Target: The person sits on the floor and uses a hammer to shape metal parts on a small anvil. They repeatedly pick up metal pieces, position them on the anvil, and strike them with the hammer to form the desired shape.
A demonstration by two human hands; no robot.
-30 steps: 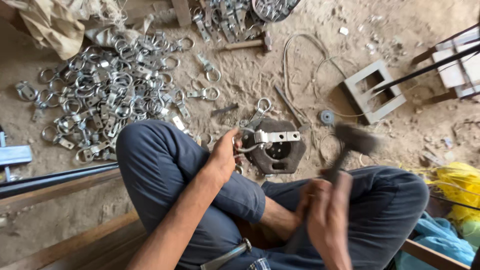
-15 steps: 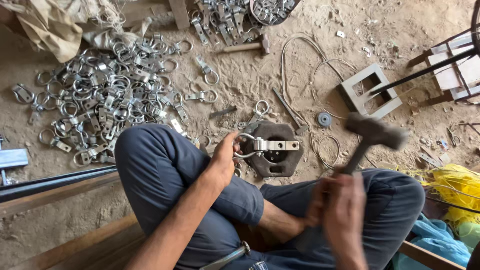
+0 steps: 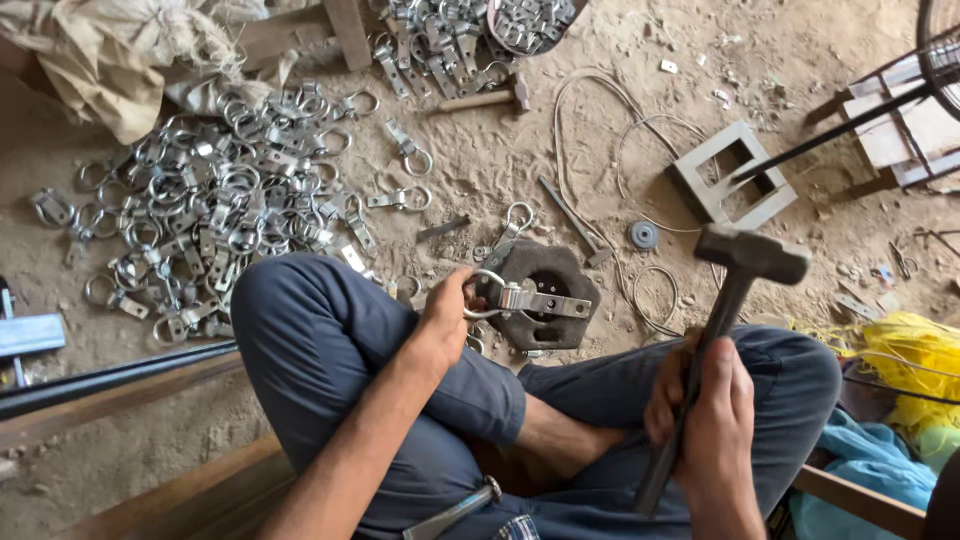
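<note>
the right hand [image 3: 715, 415] grips the hammer [image 3: 735, 290], now raised higher than half a second ago. the left hand [image 3: 450, 315] still pinches the clamp [image 3: 525, 298] on the block [image 3: 545, 300] between the knees.

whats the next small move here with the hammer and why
Probably bring the hammer down onto the metal clamp. The right hand holds it raised beside the knee, while the left hand pins the clamp's ring end flat on the dark hexagonal block, fingers off the strap end where a blow would likely land.
</note>
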